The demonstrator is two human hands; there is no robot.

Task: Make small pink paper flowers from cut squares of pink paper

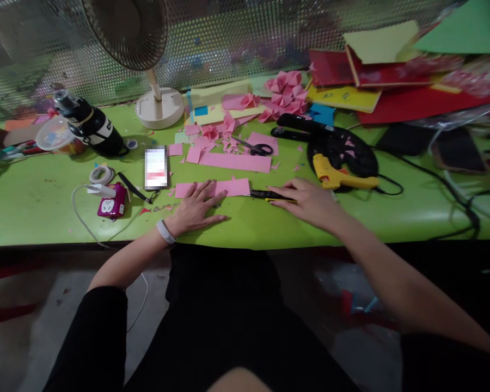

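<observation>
My left hand [198,206] lies flat with fingers spread on a pink paper strip [237,187], pressing it to the green table. In my right hand [304,198] is a black and yellow utility knife [265,194], its tip pointing left at the strip's right end. Whether the blade touches the paper I cannot tell. Just beyond lies another pink strip [237,161], with black-handled scissors [261,148] and pink scraps [228,146] behind it. Folded pink paper flowers [286,91] are heaped farther back.
Right of my hands, a yellow glue gun [343,177] rests on a round black item. To the left are a phone [155,167], a purple plug adapter [111,202], a tape roll [101,175] and a black bottle [93,128]. A fan [159,109] and coloured paper sheets [424,100] stand behind.
</observation>
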